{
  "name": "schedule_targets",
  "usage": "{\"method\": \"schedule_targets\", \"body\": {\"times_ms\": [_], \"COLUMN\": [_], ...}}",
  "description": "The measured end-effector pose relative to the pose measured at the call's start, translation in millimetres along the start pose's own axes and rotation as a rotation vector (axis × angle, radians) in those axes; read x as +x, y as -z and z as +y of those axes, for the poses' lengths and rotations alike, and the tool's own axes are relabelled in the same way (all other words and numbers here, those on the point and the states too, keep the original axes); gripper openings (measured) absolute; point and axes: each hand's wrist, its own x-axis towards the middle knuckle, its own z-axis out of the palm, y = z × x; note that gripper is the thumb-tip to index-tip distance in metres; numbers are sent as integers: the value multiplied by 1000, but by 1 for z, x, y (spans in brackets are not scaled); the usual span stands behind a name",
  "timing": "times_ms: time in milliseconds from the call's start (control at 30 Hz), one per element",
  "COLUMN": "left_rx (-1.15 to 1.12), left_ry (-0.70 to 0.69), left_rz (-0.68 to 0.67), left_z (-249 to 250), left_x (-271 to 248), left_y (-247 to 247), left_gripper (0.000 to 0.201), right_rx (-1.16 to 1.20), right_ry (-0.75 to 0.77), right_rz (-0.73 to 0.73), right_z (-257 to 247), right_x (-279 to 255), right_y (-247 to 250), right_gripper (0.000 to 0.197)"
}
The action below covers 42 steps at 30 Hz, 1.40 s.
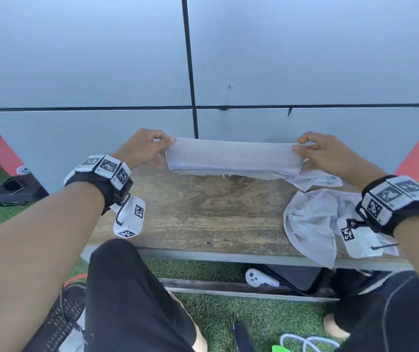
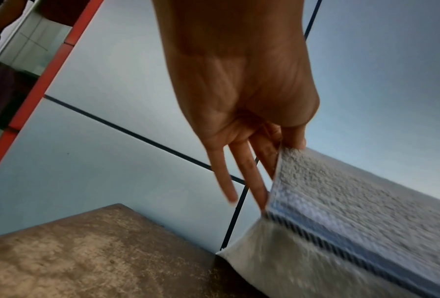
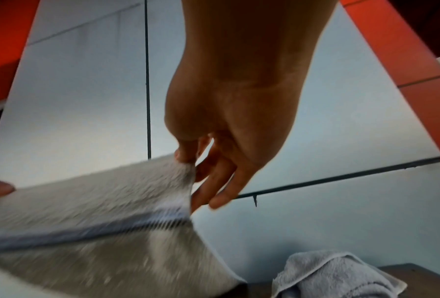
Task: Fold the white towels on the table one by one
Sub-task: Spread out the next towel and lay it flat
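On the wooden table (image 1: 203, 212), our left hand (image 1: 142, 146) and right hand (image 1: 327, 153) each pinch an end of a white towel (image 1: 231, 156), stretched between them

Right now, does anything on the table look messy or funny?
Yes. A crumpled towel lies bunched at the table's right end, one corner drooping over the front edge. It looks unfolded yet.

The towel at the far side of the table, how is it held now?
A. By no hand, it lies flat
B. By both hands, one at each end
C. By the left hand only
B: the left hand and the right hand each pinch one end of the towel, stretched between them.
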Motion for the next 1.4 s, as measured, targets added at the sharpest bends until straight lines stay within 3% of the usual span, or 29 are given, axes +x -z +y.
{"method": "schedule_targets", "body": {"times_ms": [200, 333, 533, 767, 967, 1067, 1167, 1267, 1400], "left_rx": [-86, -114, -167, -131, -104, 22, 154, 190, 152], "left_ry": [253, 345, 359, 232, 242, 281, 371, 396, 313], "left_rz": [-520, -643, -604, -153, 11, -47, -228, -315, -176], "left_z": [2, -18, -42, -54, -69, -84, -95, -99, -103], "left_x": [-52, -69, -70, -30, 29, 59, 86, 117, 163], "left_y": [-1, -12, -26, -44, -70, -86, -99, -103, -100], "left_gripper": [34, 37, 34, 24, 18, 17, 17, 15, 14], "right_rx": [16, -18, -50, 43, 26, -197, -367, -408, -342], "right_ry": [-219, -313, -308, -156, -163, -193, -221, -201, -184], "right_rz": [-478, -611, -531, -133, 27, -79, -200, -105, 60], "right_z": [7, 20, 31, 40, 59, 84, 105, 116, 126], "right_x": [-52, -67, -60, -5, 55, 87, 113, 145, 189], "right_y": [6, -2, -18, -36, -54, -67, -83, -91, -93], "right_gripper": [18, 18, 24, 16, 19, 20, 23, 22, 13]}}
